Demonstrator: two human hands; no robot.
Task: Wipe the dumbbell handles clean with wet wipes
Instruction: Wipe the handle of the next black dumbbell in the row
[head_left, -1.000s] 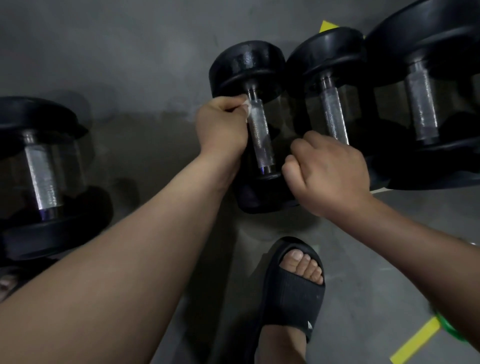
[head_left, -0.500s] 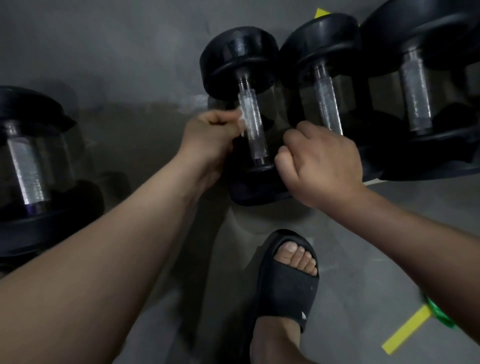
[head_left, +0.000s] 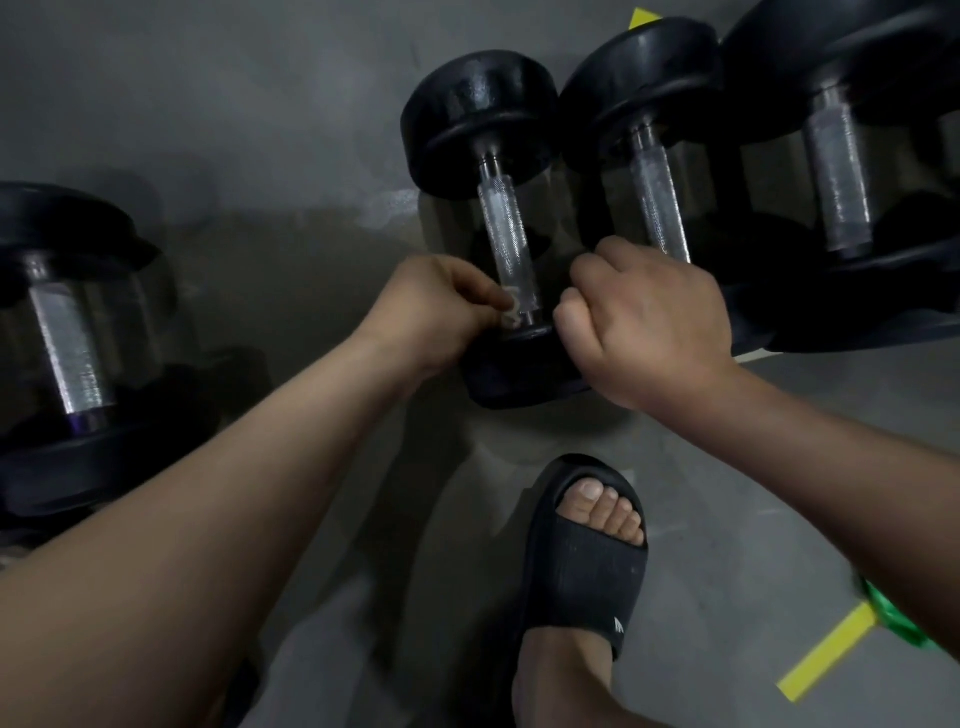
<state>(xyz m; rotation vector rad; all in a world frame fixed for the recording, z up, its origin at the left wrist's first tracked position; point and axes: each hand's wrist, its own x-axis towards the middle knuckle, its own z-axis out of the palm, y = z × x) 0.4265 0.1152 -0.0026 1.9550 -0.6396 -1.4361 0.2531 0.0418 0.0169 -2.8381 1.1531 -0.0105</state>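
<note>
Wipe (head_left: 511, 312): small wad, pinched by left hand (head_left: 441, 306) against near end of dumbbell handle (head_left: 506, 234). Right hand (head_left: 649, 322) curled alongside, contents unseen. Risk: knurling may shred wad; dumbbell (head_left: 483, 109) may roll onto sandalled foot (head_left: 605, 512).

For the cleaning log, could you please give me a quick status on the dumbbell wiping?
Left hand pinches wet wipe at near end of dumbbell handle. Right hand fisted beside it, contents unseen. Nothing blocking.

Grey concrete floor (head_left: 727, 493). Black slide sandal (head_left: 582, 566), toes exposed, near centre. Yellow tape strip (head_left: 826, 654) on floor, near right; blurred green object (head_left: 893, 621) just beside it. Second yellow tape piece (head_left: 643, 18) far right.
</note>
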